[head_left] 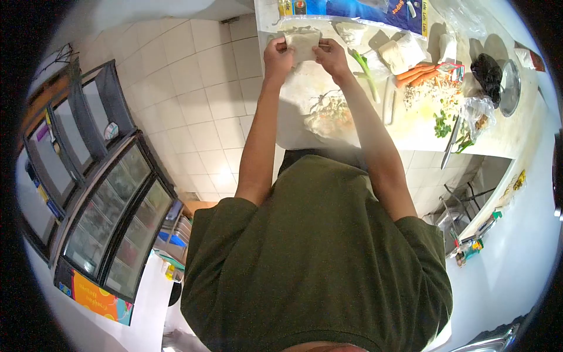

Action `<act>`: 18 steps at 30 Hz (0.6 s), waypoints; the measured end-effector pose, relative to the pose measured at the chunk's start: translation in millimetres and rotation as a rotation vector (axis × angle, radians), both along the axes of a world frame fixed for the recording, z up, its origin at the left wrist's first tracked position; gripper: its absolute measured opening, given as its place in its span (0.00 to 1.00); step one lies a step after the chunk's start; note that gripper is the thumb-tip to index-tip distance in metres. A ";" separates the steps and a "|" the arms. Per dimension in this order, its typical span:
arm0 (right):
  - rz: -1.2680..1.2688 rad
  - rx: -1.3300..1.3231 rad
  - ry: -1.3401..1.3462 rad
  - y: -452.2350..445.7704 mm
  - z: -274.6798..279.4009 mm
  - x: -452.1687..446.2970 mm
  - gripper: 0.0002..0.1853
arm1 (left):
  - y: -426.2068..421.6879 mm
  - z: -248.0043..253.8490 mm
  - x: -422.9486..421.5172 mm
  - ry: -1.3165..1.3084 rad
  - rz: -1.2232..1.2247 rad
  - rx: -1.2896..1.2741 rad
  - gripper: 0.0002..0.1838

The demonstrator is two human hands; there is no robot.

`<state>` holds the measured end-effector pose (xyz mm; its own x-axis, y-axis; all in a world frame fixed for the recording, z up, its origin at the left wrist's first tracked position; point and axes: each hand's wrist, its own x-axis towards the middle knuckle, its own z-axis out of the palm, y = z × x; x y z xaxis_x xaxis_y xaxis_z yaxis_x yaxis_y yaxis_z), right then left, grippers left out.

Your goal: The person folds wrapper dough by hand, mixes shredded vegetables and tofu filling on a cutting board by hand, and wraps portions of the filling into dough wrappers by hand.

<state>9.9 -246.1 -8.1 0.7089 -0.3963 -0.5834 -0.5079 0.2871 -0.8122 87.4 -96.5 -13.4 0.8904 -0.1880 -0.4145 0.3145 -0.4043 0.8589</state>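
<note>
My left hand (278, 57) and my right hand (331, 57) hold a pale, thin, sheet-like piece (302, 44) between them, one at each side, over the far left part of the counter. The fingers of both hands are pinched on its edges. Just right of my right hand lies a green onion stalk (366, 75). Nearer my body, a heap of chopped, pale and orange food (332, 114) rests on the counter. What the sheet is made of cannot be told.
On the counter (422, 132) are a blue package (375, 14), white blocks (402, 54), carrots (416, 75), chopped vegetables (431, 94), a knife (450, 142), a black bag (487, 76) and a metal bowl (511, 88). A glass-fronted cooler (114, 205) stands at left.
</note>
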 end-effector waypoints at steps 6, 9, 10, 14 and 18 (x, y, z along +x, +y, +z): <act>0.105 -0.112 0.028 10.2 -16.5 18.7 0.20 | 21.1 2.9 22.9 -0.086 -0.028 0.071 0.21; 0.136 -0.214 0.024 2.9 -0.3 -1.0 0.25 | 20.7 5.4 39.4 -0.216 -0.085 0.276 0.23; 0.133 -0.227 0.051 -0.1 9.8 -12.9 0.26 | 11.8 13.0 53.7 -0.295 -0.130 0.295 0.23; 0.166 -0.247 0.059 -23.8 49.8 -78.9 0.25 | -32.7 26.3 115.7 -0.638 -0.361 0.313 0.27; 0.142 -0.170 0.261 -41.5 68.3 -153.5 0.24 | -106.3 37.3 183.5 -0.721 -0.401 0.497 0.38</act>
<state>-143.6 -287.6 60.2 0.5996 -0.4112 -0.6865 -0.7301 0.0701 -0.6797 270.9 -202.8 23.9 0.8698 -0.4846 0.0926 -0.4629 -0.7365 0.4932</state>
